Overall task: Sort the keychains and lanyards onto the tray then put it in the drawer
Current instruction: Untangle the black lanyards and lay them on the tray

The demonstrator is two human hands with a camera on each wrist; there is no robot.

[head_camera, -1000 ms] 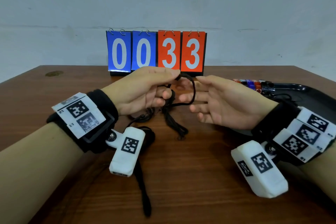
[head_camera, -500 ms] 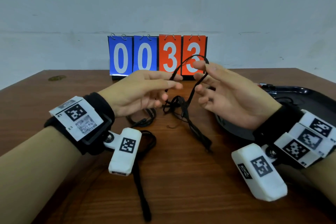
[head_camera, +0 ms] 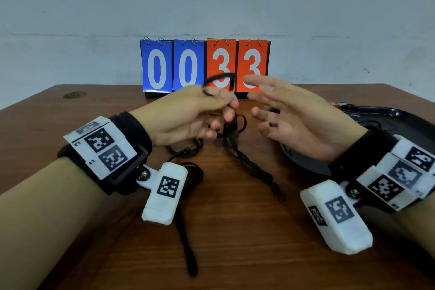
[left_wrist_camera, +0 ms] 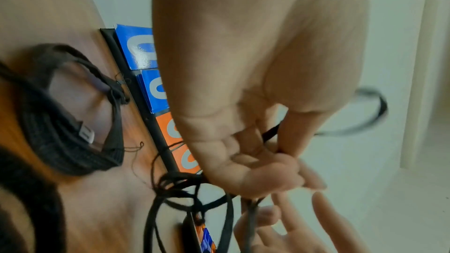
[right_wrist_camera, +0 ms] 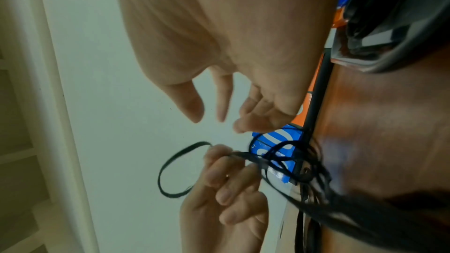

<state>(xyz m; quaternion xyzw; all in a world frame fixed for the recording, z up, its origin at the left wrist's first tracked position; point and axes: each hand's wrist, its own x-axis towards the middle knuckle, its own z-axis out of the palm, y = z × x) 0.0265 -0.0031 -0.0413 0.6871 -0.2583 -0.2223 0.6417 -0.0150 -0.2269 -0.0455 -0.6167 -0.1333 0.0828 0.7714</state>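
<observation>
Okay: left hand (head_camera: 188,115) pinches a black cord lanyard (head_camera: 231,139) between thumb and fingers (left_wrist_camera: 289,163), held above the wooden surface (head_camera: 235,231); a blurred loop sticks up past the thumb, a braided tail trails down onto the wood. Right hand (head_camera: 296,120) just beside it, fingers (right_wrist_camera: 221,99) spread and straight, gripping nothing. Black tray (head_camera: 404,120) at right behind the right wrist, colourful keychains (head_camera: 341,106) at its far edge. Another black strap (head_camera: 186,238) lies under the left wrist. Flip scoreboard (head_camera: 204,66) reads 0033.
</observation>
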